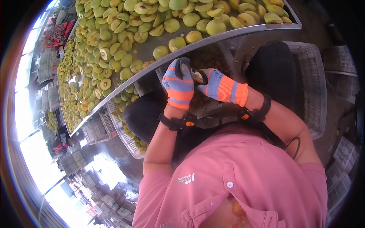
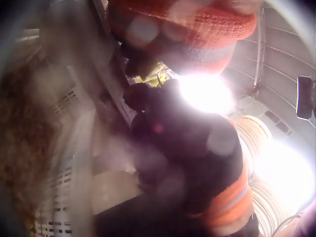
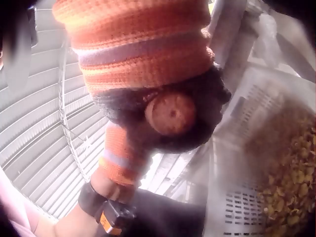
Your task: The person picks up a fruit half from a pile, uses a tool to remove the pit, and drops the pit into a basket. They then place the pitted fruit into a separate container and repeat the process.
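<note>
Both hands wear orange and grey-blue striped gloves with dark palms and meet just over the near edge of the fruit table (image 1: pixel 148 70). My right hand (image 1: pixel 224 88) grips a tool with a brown wooden handle (image 1: pixel 198 77). Its round butt end (image 3: pixel 173 113) shows against the dark palm in the right wrist view, while its working end is hidden between the hands. Close against it, my left hand (image 1: pixel 178 84) has its fingers bent and the thumb on top; I cannot tell what lies inside it. Halved green fruit (image 1: pixel 161 52) lies on the table just beyond.
A heap of green fruit halves (image 1: pixel 114 38) covers much of the metal-edged table. White crates stand at both sides of the legs, one with fruit (image 1: pixel 127 138) and one at the right (image 1: pixel 317 87). Below the hands, a crate (image 3: pixel 242 207) holds brownish-yellow scraps (image 3: pixel 291 197).
</note>
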`<action>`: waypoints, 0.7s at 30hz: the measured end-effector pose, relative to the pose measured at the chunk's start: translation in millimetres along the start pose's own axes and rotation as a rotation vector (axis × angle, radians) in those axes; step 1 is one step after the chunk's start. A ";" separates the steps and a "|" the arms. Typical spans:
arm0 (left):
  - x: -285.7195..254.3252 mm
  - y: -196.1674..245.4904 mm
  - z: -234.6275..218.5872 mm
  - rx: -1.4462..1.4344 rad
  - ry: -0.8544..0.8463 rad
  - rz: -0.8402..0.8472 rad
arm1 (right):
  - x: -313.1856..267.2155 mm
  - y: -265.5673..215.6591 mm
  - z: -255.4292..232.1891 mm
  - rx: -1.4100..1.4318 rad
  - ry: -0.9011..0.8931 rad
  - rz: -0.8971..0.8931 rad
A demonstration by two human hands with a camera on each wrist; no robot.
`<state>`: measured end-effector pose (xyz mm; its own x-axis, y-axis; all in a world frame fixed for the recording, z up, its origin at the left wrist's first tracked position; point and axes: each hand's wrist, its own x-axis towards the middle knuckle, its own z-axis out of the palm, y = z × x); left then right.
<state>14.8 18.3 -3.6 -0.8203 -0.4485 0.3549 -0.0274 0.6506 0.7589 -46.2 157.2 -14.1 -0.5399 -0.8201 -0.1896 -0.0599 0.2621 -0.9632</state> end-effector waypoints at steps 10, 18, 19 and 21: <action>0.5 4.3 0.1 -0.067 -0.116 -0.380 | 4.1 4.4 0.4 0.056 -0.103 0.207; -11.5 9.5 19.7 -0.393 0.185 -0.333 | 7.2 23.8 23.1 0.047 0.110 -0.024; -10.6 7.1 18.6 -0.295 0.175 -0.218 | 6.7 24.6 23.0 0.074 0.131 -0.061; -7.6 3.2 15.2 -0.103 0.149 0.012 | 1.4 18.0 18.1 0.152 0.048 -0.087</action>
<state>12.3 33.1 -12.2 -0.7266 -0.5316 0.4353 0.0467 0.5938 0.8032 -32.8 151.6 -35.2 -0.5782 -0.8100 -0.0980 0.0169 0.1081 -0.9940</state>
